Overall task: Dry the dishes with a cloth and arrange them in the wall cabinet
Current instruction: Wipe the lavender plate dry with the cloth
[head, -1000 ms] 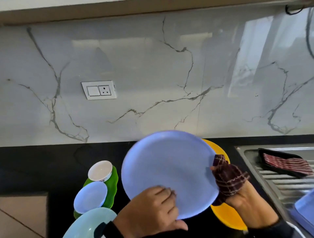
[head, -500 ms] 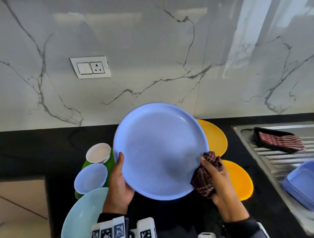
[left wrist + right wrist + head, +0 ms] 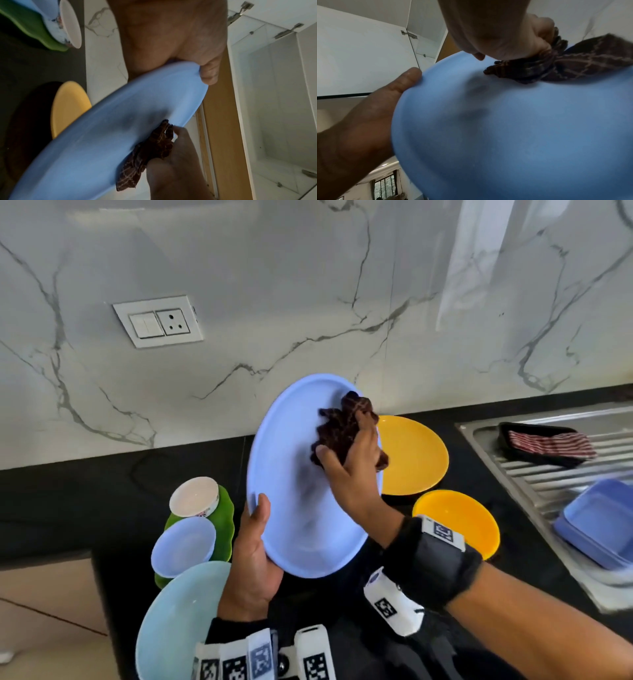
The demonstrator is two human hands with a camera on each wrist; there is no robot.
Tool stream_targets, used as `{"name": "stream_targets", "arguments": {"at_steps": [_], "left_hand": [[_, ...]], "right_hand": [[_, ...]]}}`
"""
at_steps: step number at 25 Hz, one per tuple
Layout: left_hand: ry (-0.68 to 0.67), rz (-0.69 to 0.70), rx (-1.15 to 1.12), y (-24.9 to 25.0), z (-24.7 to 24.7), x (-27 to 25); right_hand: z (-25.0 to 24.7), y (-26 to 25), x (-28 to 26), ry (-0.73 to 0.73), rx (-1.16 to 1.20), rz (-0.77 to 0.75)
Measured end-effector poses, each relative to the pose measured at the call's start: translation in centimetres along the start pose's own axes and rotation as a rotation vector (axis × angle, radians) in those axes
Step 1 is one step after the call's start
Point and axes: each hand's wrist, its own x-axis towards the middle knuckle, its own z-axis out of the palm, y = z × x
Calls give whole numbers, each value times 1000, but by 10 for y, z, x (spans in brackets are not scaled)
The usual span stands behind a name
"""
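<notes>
While the left hand [image 3: 251, 556] grips the lower left rim of the large blue plate [image 3: 294, 508], thumb laid over the rim and its other fingers hidden behind, the plate is held tilted above the black bench [image 3: 68, 508], its hollow face toward the person. That face is smooth, matte, pale blue, with a raised rim and soft grey shadows near the middle. On its upper right part the right hand [image 3: 352, 470] presses a bunched dark brown checked cloth [image 3: 342, 429], fingers curled round the wad, thumb spread out on the plate below it.

On the bench, from the left: a pale aqua plate [image 3: 171, 621] at the near edge, a small blue bowl [image 3: 183, 546] and a white bowl [image 3: 194, 497] resting on a green dish [image 3: 226, 508], then, right of the held plate, two yellow plates [image 3: 414, 457] [image 3: 462, 525]. Farther right, a steel draining board [image 3: 534, 474] carries a black tray with a red striped cloth [image 3: 548, 444] and a blue box [image 3: 596, 529].

Only the head view shows the switch plate [image 3: 157, 321] on the marble wall and the black bands on both wrists. The left wrist view shows the thumb [image 3: 208, 73] hooked over the rim, and white cabinet doors with metal hinges [image 3: 288, 31] beyond. The right wrist view shows the cloth's tan check lines up close [image 3: 573, 65] and a barred window [image 3: 385, 186] below the plate.
</notes>
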Motion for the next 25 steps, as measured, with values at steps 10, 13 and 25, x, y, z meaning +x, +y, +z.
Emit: {"name": "stream_targets", "arguments": {"at_steps": [10, 13, 25], "left_hand": [[-60, 148, 13, 27, -12, -4], [23, 53, -143, 25, -24, -5], [-27, 90, -131, 27, -13, -11]], "right_hand": [[25, -32, -39, -287, -17, -491], [16, -21, -63, -450, -298, -765], [-62, 78, -30, -648, -696, -1064]]}}
